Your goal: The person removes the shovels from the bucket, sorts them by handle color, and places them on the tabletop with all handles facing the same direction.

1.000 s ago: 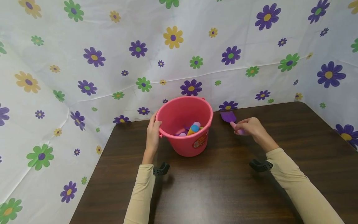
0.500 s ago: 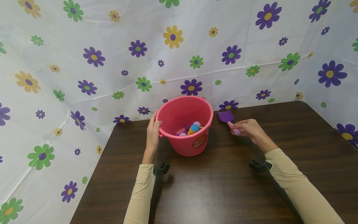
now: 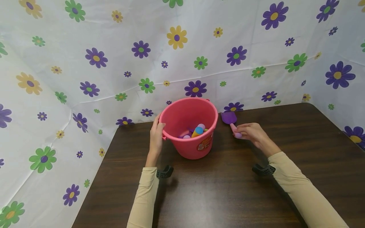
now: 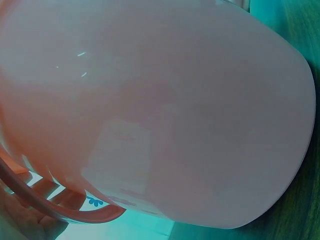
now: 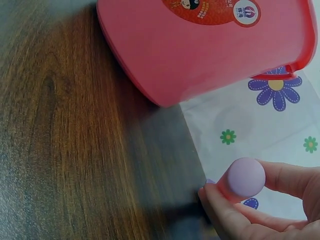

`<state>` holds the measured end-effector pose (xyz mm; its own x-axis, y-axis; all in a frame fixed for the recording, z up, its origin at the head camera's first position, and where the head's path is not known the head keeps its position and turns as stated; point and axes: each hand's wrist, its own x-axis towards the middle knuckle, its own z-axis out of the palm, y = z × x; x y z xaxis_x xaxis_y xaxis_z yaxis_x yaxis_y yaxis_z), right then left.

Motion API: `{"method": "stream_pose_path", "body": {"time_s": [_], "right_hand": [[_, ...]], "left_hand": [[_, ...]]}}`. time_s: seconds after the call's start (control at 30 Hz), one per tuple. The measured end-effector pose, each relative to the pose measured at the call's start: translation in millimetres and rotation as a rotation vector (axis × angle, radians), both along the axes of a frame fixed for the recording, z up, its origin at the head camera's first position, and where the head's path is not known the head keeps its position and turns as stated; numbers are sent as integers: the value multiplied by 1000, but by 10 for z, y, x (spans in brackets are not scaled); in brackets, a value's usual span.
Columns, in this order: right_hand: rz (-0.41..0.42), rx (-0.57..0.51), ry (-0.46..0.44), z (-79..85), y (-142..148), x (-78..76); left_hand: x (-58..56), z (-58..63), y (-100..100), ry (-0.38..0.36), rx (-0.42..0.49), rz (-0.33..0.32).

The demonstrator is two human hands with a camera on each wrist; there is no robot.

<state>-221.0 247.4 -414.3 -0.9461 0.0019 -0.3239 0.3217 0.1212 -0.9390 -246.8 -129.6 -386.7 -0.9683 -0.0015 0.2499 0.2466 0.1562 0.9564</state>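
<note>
The left hand [image 3: 156,134] holds the bucket [image 3: 191,147] by its rim on the left, the thumb at the edge; its fingertips are hidden from the head view, and the left wrist view shows several fingers beside a curved bar [image 4: 60,210] of the bucket. The right hand [image 3: 253,134] pinches the shovel [image 3: 229,118] near the end of its pink handle [image 3: 233,128], the round lilac end showing between the digits in the right wrist view. The shovel is to the right of the bucket and apart from it, its purple blade pointing away from the person, near the table's back edge; whether it touches the wood I cannot tell. The bucket stands on the dark table [image 3: 199,196], mouth turned toward the person, with a label [image 3: 203,144] on its side. In it lie several toys [image 3: 198,130], 1 of them orange with a blue end. A beige sleeve [image 3: 144,196] covers each arm, with a dark band [image 3: 164,172] at each wrist. Behind hangs a white cloth [image 3: 114,34] printed with purple, green and yellow flowers
</note>
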Motion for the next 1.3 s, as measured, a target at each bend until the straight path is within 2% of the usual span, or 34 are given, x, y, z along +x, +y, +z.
{"method": "stream_pose_path", "body": {"time_s": [0.3, 0.67, 1.1, 1.2, 1.3], "right_hand": [[-6, 9, 8, -20, -7, -15], [-15, 13, -5, -18, -13, -1], [2, 17, 49, -50, 13, 6], [5, 50, 52, -54, -3, 12], [21, 155, 78, -63, -33, 10]], "left_hand": [[10, -2, 12, 33, -17, 18], [19, -14, 16, 27, -18, 17], [2, -20, 12, 41, -16, 14], [6, -16, 17, 42, -14, 15], [13, -13, 20, 38, -9, 18]]}}
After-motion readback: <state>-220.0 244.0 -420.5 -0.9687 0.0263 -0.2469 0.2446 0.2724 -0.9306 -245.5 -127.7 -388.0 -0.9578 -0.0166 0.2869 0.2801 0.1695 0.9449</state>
